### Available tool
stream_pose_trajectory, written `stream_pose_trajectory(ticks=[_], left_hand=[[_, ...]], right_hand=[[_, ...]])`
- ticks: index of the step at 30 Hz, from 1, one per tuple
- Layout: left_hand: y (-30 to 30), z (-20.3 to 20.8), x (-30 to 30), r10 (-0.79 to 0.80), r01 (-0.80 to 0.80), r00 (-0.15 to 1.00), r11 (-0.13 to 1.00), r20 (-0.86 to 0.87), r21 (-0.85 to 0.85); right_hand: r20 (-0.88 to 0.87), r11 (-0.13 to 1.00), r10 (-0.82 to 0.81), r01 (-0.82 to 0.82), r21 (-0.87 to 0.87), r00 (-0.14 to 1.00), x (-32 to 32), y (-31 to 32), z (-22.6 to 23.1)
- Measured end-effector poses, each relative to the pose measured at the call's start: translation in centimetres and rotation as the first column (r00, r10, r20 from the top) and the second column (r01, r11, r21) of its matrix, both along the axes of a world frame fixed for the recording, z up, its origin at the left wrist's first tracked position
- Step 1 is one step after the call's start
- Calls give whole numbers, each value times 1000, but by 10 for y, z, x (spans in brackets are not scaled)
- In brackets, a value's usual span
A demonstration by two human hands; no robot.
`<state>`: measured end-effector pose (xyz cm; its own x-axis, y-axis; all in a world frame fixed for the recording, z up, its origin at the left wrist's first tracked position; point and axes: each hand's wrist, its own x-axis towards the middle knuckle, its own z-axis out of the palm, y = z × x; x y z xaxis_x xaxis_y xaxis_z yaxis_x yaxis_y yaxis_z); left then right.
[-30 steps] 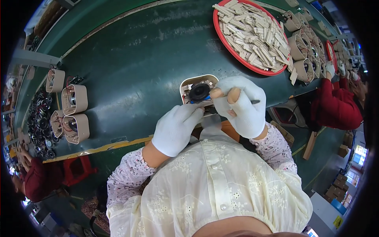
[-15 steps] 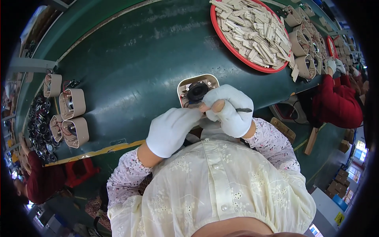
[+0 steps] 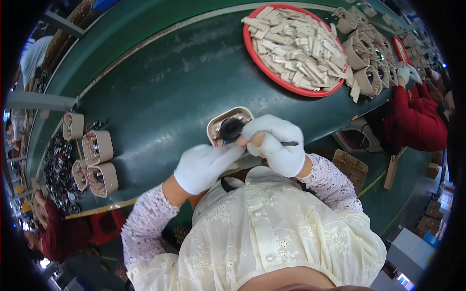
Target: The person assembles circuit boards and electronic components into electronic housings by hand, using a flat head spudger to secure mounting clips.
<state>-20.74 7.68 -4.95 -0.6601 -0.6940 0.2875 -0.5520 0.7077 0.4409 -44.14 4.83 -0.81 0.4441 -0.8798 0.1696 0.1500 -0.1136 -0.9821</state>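
In front of me on the green table stands a beige, rounded plastic housing (image 3: 210, 130), its open side up. A round black speaker (image 3: 231, 129) sits at its mouth, partly covered by my right hand. My left hand (image 3: 206, 167), in a white glove with bare fingertips, is closed at the housing's near edge; what it pinches is hidden. My right hand (image 3: 279, 144), gloved the same way, is closed on a thin dark tool (image 3: 291, 143) whose end sticks out past the fingers. Both hands' fingertips meet beside the speaker.
A red round tray (image 3: 248, 46) heaped with beige plastic strips (image 3: 301, 48) stands at the far right. Beyond it are several beige housings (image 3: 366, 80) and a co-worker in red (image 3: 415, 119). At left are more housings (image 3: 103, 179) and a pile of black speakers (image 3: 58, 169).
The view has shifted, so the tray and housings appear moved. The speaker looks more tilted in its housing. My hands stay together at its near edge, the left fingers slightly straighter.
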Motion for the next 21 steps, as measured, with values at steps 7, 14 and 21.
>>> stream_pose_trajectory(ticks=[7, 14, 21], left_hand=[[7, -8, -10, 83, -94, 984, 994, -157, -63], [6, -9, -12, 85, -97, 982, 993, -171, -62], [9, -7, -12, 135, -149, 969, 987, -206, -56]], right_hand=[[-484, 727, -643, 274, -630, 593, -64, -106, 3], [-744, 770, -630, 55, -635, 223, -51, -212, 0], [-872, 870, -486, -120, -478, -56, 15, -251, 4]])
